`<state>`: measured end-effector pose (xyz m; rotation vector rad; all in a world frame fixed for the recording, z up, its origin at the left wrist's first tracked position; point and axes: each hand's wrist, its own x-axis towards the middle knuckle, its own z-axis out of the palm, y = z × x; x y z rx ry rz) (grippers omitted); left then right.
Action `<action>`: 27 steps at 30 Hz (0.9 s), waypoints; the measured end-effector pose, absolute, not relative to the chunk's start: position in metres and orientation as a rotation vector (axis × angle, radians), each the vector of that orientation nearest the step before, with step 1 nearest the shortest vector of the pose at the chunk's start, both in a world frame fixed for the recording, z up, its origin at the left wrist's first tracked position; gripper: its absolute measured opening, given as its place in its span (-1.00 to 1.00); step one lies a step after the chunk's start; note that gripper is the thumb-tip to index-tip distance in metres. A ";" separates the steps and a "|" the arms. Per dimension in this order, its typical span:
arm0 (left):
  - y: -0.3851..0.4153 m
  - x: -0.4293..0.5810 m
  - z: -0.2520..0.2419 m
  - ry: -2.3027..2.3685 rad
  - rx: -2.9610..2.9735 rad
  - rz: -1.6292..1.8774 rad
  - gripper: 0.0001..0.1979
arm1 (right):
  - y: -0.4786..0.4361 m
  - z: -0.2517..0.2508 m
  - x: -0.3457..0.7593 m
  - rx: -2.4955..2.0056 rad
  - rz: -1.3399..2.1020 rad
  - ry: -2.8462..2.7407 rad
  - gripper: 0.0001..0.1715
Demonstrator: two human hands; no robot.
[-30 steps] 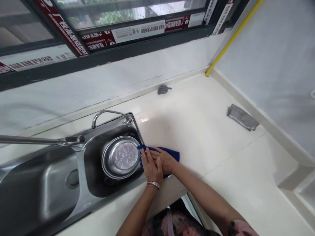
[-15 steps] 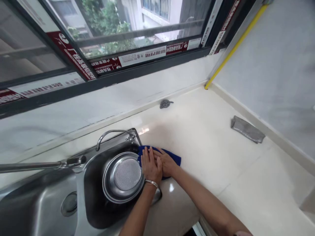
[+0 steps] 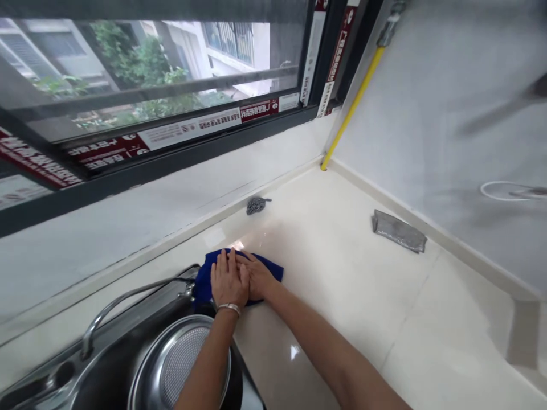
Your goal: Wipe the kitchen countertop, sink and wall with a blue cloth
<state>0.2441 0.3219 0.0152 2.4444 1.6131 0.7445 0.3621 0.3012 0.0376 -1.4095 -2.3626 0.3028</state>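
A blue cloth (image 3: 270,269) lies on the pale countertop, its left part reaching the sink's corner beside the faucet base. My left hand (image 3: 229,278), with a bracelet at the wrist, rests flat with fingers stretched, partly over my right hand. Pressed flat against the cloth, my right hand (image 3: 257,279) has its fingertips partly covered by the left. At lower left a metal strainer basin (image 3: 182,359) sits in the sink (image 3: 106,364), partly hidden by my left forearm.
A curved faucet (image 3: 123,297) spans the sink's back edge. A steel wool scrubber (image 3: 256,205) lies near the window wall, and a folded grey cloth or packet (image 3: 399,230) near the right wall. A yellow pipe (image 3: 354,102) rises in the corner.
My view has swung to the right and closer to the cloth. Both hands have moved with the cloth toward the back of the counter, past the faucet base.
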 end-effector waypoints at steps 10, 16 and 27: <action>0.369 0.335 0.020 1.269 2.584 0.684 -0.44 | 0.317 0.035 0.441 -1.727 0.254 -2.150 -0.16; 0.365 0.376 0.021 1.136 2.602 0.683 -0.47 | 0.306 0.029 0.479 -1.766 0.242 -2.023 -0.20; 0.354 0.454 0.027 0.702 2.596 0.626 -0.49 | 0.267 0.020 0.534 -2.028 0.114 -1.748 -0.29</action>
